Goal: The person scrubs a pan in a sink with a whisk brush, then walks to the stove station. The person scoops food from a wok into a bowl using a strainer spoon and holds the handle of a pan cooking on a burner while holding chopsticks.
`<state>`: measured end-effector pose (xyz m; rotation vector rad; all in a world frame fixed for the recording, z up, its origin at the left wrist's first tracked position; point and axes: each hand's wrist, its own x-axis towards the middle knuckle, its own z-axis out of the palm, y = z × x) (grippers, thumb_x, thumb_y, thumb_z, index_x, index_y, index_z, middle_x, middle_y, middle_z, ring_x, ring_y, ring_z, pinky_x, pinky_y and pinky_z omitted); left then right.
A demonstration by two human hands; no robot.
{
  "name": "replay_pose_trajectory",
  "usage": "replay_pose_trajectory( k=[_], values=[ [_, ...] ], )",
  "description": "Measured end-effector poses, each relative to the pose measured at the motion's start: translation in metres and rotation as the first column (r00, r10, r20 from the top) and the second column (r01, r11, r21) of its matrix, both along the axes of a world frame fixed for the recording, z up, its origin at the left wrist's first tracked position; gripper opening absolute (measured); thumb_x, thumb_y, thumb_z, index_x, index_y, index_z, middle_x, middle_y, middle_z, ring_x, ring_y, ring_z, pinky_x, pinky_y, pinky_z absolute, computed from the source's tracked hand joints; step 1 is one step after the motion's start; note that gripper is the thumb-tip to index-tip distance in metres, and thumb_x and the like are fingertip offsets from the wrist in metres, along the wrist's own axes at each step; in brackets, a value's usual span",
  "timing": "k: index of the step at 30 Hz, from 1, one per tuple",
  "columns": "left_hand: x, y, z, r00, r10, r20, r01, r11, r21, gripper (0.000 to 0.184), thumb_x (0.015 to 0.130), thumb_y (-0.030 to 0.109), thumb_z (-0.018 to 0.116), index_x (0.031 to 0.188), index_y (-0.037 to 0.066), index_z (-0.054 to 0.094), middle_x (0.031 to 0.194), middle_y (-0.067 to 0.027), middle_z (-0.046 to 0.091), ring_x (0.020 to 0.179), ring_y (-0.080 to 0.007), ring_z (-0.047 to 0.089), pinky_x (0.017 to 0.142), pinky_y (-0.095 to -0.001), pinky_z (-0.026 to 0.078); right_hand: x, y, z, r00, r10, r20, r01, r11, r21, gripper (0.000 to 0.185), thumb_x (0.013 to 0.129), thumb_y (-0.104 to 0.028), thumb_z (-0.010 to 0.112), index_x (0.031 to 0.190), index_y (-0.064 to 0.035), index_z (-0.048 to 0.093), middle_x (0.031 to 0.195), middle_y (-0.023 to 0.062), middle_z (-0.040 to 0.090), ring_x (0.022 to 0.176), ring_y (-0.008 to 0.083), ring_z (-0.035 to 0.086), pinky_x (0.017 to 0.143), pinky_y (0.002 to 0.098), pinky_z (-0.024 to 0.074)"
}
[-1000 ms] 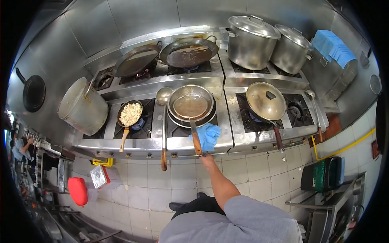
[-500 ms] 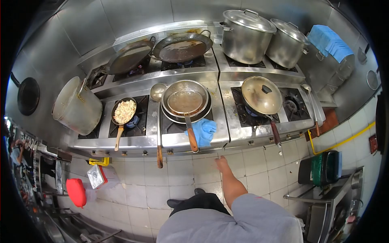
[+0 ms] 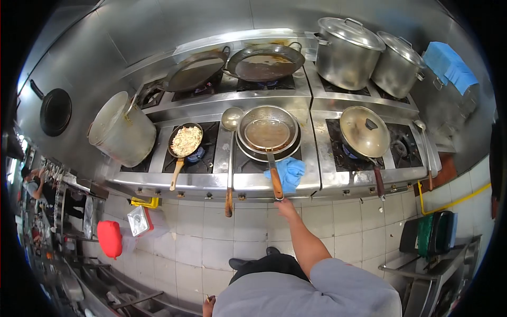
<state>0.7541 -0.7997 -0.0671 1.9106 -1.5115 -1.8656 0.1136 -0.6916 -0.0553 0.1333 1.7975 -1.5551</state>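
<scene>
My right hand [image 3: 285, 208] is at the lower end of the wooden handle of a round steel pan [image 3: 266, 128]; whether it grips the handle I cannot tell. That pan rests on another pan over the front burner. A crumpled blue cloth [image 3: 291, 174] lies just right of the handle. My left hand [image 3: 209, 306] shows low in the view beside my shirt, fingers closed around something small and thin. Left of the steel pan lies a long-handled ladle [image 3: 230, 153]. Beyond it a small frying pan [image 3: 178, 160] holds pale chopped food [image 3: 187, 140] over a blue flame.
Right of the cloth sits a lidded pan [image 3: 364, 131]. Behind are wide dark pans [image 3: 266, 63] and tall lidded pots [image 3: 349, 53]. A big pot [image 3: 122, 129] stands at left. A red container [image 3: 110, 240] and a dark bin [image 3: 434, 232] are below the stove.
My right hand has moved up to the steel pan's handle end. My left hand has come into view at the bottom. The whole view has shifted, with the stove now further right.
</scene>
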Motion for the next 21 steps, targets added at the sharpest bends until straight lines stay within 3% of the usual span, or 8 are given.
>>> replay_pose_trajectory(
  k=[1, 5, 8, 15, 21],
  values=[
    [0.008, 0.0, -0.01, 0.991, 0.026, -0.131, -0.025, 1.0, 0.006, 0.043, 0.09, 0.039, 0.051, 0.105, 0.001, 0.062, 0.098, -0.009, 0.066, 0.09, -0.0213, 0.062, 0.083, -0.036, 0.047, 0.001, -0.007, 0.005, 0.999, -0.029, 0.028, 0.028, 0.999, 0.035, 0.056, 0.076, -0.021, 0.065, 0.126, -0.0059, 0.045, 0.108, 0.0099, 0.053, 0.097, 0.0231, 0.053, 0.067, 0.0376, 0.0499],
    [0.003, 0.02, 0.023, 0.986, -0.097, 0.133, 0.105, 0.993, -0.054, 0.042, 0.09, 0.038, 0.05, 0.105, 0.001, 0.062, 0.099, -0.0093, 0.066, 0.091, -0.0211, 0.061, 0.084, -0.0357, 0.046, -0.004, -0.019, -0.011, 0.998, -0.037, 0.054, 0.029, 0.989, 0.142, 0.044, 0.074, -0.022, 0.067, 0.111, -0.0041, 0.051, 0.098, 0.0097, 0.055, 0.085, 0.0217, 0.055, 0.062, 0.0382, 0.0509],
    [-0.005, 0.036, 0.042, 0.971, -0.13, 0.202, 0.142, 0.989, -0.048, 0.042, 0.09, 0.038, 0.05, 0.106, 0.001, 0.062, 0.1, -0.0095, 0.065, 0.091, -0.021, 0.061, 0.084, -0.0355, 0.046, -0.003, -0.02, -0.035, 0.996, -0.08, -0.03, 0.083, 0.988, 0.128, 0.037, 0.074, -0.02, 0.067, 0.105, -0.0039, 0.052, 0.092, 0.0093, 0.056, 0.079, 0.0213, 0.056, 0.06, 0.0381, 0.0509],
    [-0.014, 0.05, 0.061, 0.955, -0.151, 0.256, 0.163, 0.986, -0.024, 0.041, 0.09, 0.037, 0.05, 0.107, 0.001, 0.061, 0.102, -0.0101, 0.064, 0.093, -0.0208, 0.06, 0.085, -0.035, 0.045, -0.005, -0.022, -0.03, 0.982, -0.173, 0.08, 0.165, 0.982, 0.097, 0.035, 0.076, -0.019, 0.065, 0.104, -0.004, 0.051, 0.094, 0.0093, 0.056, 0.082, 0.0227, 0.057, 0.061, 0.0401, 0.0522],
    [-0.017, 0.049, 0.069, 0.949, -0.163, 0.271, 0.176, 0.984, -0.024, 0.04, 0.09, 0.036, 0.05, 0.108, 0.001, 0.061, 0.104, -0.0105, 0.064, 0.095, -0.0206, 0.059, 0.086, -0.0346, 0.045, -0.009, -0.018, -0.04, 0.953, -0.2, 0.225, 0.2, 0.979, 0.024, 0.04, 0.08, -0.018, 0.062, 0.113, -0.005, 0.045, 0.109, 0.0117, 0.053, 0.098, 0.0284, 0.055, 0.071, 0.0447, 0.0522]
  ],
)
